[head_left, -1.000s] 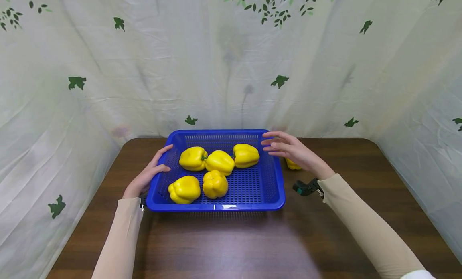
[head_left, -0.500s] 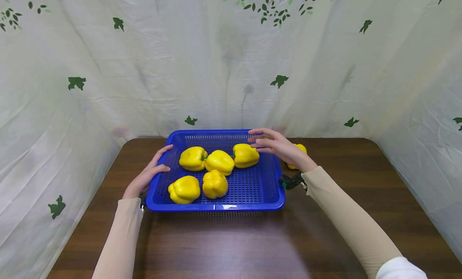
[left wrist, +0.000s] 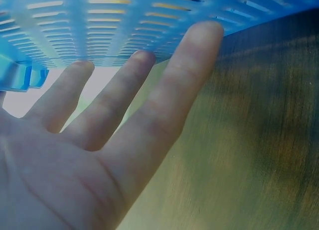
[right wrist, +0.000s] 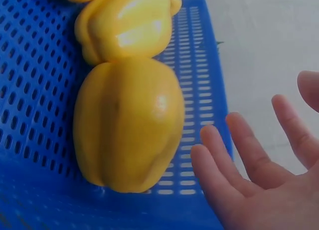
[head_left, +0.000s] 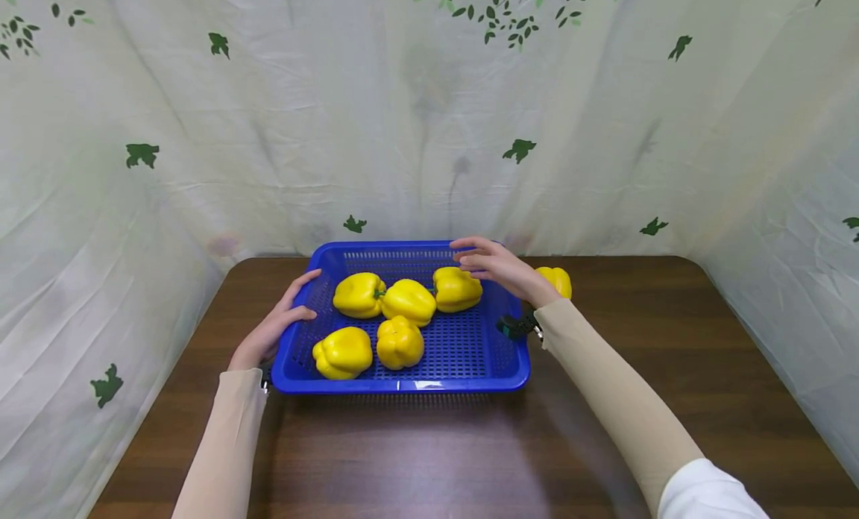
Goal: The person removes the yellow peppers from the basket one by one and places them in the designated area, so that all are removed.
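A blue perforated plastic basket [head_left: 506, 366] contains several yellow bell peppers, among them one [head_left: 458, 291] at the right and one [head_left: 342, 353] at the front left. My left hand [head_left: 268, 331] holds the basket's left rim with the thumb over it. In the left wrist view, its fingers [left wrist: 169, 90] lie outside against the slotted wall. Over the basket's back right corner is my right hand [head_left: 505, 271], fingers spread and nothing held. The right wrist view has this hand beside the right-hand pepper [right wrist: 129, 125], apart from it.
Another yellow bell pepper [head_left: 557, 280] lies on the brown wooden table [head_left: 671, 340] to the right of the basket, partly behind my right arm. A pale curtain [head_left: 376, 131] with leaf prints hangs behind the table and along both sides.
My right hand has moved left from the basket's right edge to over its back right corner. More of the pepper outside now shows. The left hand and basket have stayed put.
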`<state>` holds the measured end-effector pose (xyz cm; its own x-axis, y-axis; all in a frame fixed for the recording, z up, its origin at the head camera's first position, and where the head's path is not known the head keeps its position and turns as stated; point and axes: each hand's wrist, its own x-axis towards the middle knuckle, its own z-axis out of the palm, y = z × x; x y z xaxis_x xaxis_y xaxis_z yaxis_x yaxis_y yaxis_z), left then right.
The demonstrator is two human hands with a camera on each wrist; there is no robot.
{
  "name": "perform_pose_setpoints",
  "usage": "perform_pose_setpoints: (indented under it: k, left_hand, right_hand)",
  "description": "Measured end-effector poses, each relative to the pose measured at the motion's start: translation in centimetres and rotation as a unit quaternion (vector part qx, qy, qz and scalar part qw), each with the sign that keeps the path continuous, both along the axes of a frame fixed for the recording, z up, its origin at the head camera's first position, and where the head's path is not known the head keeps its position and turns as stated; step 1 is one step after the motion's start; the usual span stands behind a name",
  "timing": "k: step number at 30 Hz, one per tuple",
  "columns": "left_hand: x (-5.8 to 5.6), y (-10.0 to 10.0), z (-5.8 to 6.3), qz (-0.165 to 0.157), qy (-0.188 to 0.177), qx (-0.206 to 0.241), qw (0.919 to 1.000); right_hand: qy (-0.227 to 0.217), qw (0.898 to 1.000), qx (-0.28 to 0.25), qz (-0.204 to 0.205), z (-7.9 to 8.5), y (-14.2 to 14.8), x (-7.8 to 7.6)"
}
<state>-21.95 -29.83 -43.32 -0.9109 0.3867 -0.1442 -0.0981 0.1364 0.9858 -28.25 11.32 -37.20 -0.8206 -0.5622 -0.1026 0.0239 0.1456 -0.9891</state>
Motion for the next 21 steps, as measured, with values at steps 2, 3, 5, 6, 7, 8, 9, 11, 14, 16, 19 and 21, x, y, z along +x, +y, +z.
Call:
perform_pose_setpoints:
  k: [2,3,5,6,7,8,9,11,14,16,19,21]
  left_hand:
    - [0.0,0.0,0.0,0.000,0.000,0.001,1.0000]
    - [0.0,0.0,0.0,0.000,-0.001,0.001,1.0000]
    - [0.0,0.0,0.0,0.001,-0.001,0.001,1.0000]
    - [0.0,0.0,0.0,0.001,-0.001,0.001,1.0000]
    - [0.0,0.0,0.0,0.001,-0.001,0.001,1.0000]
    - [0.0,0.0,0.0,0.002,-0.001,0.000,1.0000]
    - [0.0,0.0,0.1,0.002,0.000,0.000,1.0000]
    - [0.0,0.1,0.1,0.002,0.000,-0.001,1.0000]
    - [0.0,0.1,0.1,0.001,0.001,-0.003,1.0000]
    - [0.0,0.1,0.1,0.000,0.001,-0.002,1.0000]
    - [0.0,0.1,0.1,-0.001,0.001,0.000,1.0000]
    - [0.1,0.0,0.1,0.000,0.002,-0.001,1.0000]
  right_hand:
    - [-0.003,1.000,0.014,-0.006,-0.2,-0.2,-0.2]
    - [-0.004,1.000,0.021,-0.008,-0.3,-0.3,-0.3]
    - [-0.003,0.999,0.032,-0.013,-0.4,-0.6,-0.5]
    - [-0.002,0.999,0.038,-0.016,-0.4,-0.7,-0.6]
    - [-0.001,0.999,0.044,-0.018,-0.4,-0.8,-0.6]
    - [0.001,0.999,0.049,-0.021,-0.5,-0.9,-0.7]
    - [0.004,0.998,0.057,-0.023,-0.6,-1.0,-0.8]
    - [0.008,0.997,0.072,-0.027,-0.7,-1.1,-1.0]
    - [0.015,0.995,0.094,-0.026,-0.9,-1.4,-1.1]
    - [0.022,0.994,0.107,-0.023,-0.9,-1.5,-1.1]
    - [0.031,0.992,0.125,-0.017,-0.9,-1.6,-1.0]
    - [0.037,0.990,0.134,-0.012,-0.9,-1.7,-0.9]
